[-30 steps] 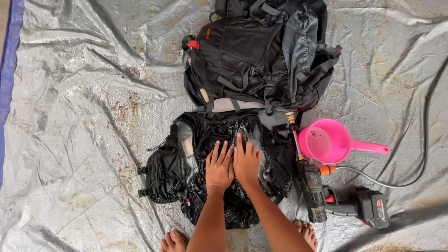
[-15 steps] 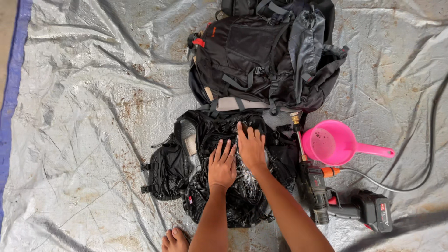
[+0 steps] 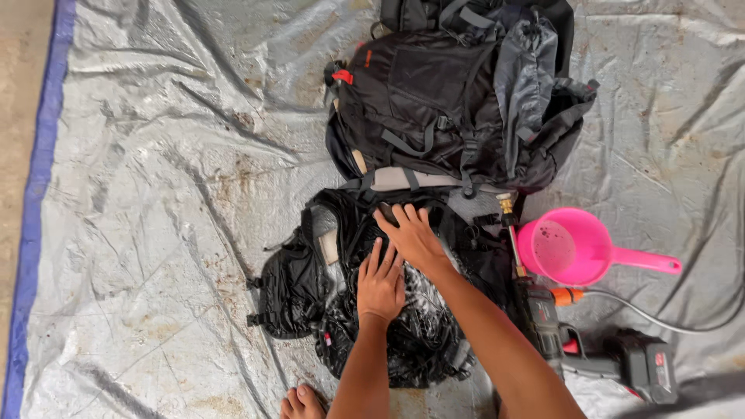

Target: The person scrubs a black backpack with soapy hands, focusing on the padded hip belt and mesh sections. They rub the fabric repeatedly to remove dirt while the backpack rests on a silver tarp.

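A wet, soapy black backpack piece [image 3: 310, 287] lies flat on a grey tarp [image 3: 155, 194]. My left hand [image 3: 380, 281] presses palm-down on its sudsy middle, fingers spread. My right hand [image 3: 411, 233] lies flat a little further up, near the top edge of the same piece, fingers apart. Neither hand grips anything. Just beyond sits a large black and grey backpack [image 3: 458, 101].
A pink plastic scoop [image 3: 574, 250] with a long handle stands to the right. A cordless spray gun [image 3: 605, 353] with a brass-tipped lance and an attached hose lies at the lower right. My bare toes [image 3: 303, 403] show at the bottom. A blue tarp border [image 3: 35, 233] runs down the left.
My right hand has slid further up the soapy piece, away from me. The left hand stays near the middle. The view has shifted slightly.
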